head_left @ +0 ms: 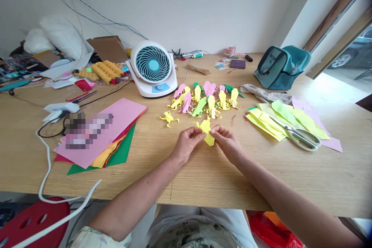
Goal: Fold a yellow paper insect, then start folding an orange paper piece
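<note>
Between both hands is a folded piece of yellow paper [207, 138], held just above the table at its middle. My left hand [189, 141] pinches its left edge between thumb and fingers. On the opposite edge, my right hand [227, 142] pinches the paper in the same way. Just beyond lies a cluster of folded paper figures in pink, yellow and green, such as a yellow paper figure [212, 105] and a pink paper figure [186, 102]. A small yellow paper figure [168, 118] with thin legs lies apart, left of the cluster.
Scissors [305, 138] rest on yellow and green paper sheets [266, 124] at the right. Coloured paper [122, 110] is stacked at the left. A white fan [152, 69] stands behind, with a teal bag [276, 68] at the back right. A white cable [48, 162] hangs over the front-left edge.
</note>
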A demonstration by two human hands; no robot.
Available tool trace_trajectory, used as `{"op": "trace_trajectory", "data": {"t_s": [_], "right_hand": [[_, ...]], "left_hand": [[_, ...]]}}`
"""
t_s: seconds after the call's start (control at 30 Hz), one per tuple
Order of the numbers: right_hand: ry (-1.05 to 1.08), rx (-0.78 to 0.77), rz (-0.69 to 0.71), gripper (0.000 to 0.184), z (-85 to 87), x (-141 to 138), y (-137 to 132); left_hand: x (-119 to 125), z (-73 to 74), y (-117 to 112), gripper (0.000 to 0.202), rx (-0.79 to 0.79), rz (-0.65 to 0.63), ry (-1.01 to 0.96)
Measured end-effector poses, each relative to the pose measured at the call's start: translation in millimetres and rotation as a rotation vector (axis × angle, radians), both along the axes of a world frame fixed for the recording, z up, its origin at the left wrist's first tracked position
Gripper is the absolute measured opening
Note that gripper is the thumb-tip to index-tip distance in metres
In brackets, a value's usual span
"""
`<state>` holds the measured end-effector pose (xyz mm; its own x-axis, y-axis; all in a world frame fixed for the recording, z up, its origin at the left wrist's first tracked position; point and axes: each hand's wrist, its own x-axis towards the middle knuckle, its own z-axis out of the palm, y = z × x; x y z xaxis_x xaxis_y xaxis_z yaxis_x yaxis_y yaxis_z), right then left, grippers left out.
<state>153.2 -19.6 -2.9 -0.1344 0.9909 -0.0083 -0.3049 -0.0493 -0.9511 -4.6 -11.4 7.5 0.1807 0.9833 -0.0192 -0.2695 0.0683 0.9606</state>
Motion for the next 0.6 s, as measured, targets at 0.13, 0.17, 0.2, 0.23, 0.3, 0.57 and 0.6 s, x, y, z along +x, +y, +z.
{"op": "trace_trajectory", "data": {"t_s": [0.13, 0.17, 0.2, 0.23, 0.3, 0.57, 0.6], "right_hand": [[0.052, -0.023, 0.072, 0.024, 2.4, 1.2, 1.1], [0.051, -0.013, 0.098, 0.023, 2.8, 1.8, 1.4], [0.043, 0.001, 0.122, 0.021, 3.1, 2.4, 1.6], [0.031, 0.017, 0.141, 0.021, 3.3, 3.1, 1.8], [0.007, 0.041, 0.157, 0.020, 2.9, 4.3, 2.1], [0.015, -0.009, 0.077, 0.018, -4.1, 3.0, 1.6], [0.022, -0.025, 0.062, 0.019, -3.8, 2.3, 1.3]], "left_hand": [[0.6, 0.5, -0.7, 0.026, 0.023, 0.006, -0.010], [0.5, 0.5, -0.8, 0.026, 0.024, 0.007, -0.011], [0.4, 0.6, -0.8, 0.026, 0.022, 0.008, -0.011], [0.1, 0.5, -0.8, 0.026, 0.019, 0.006, -0.010], [-0.5, 0.3, -0.6, 0.025, 0.013, -0.002, -0.006], [-1.4, -2.1, 1.2, 0.026, 0.029, -0.008, 0.007], [-1.2, -3.0, 1.4, 0.025, 0.043, 0.002, 0.010]]}}
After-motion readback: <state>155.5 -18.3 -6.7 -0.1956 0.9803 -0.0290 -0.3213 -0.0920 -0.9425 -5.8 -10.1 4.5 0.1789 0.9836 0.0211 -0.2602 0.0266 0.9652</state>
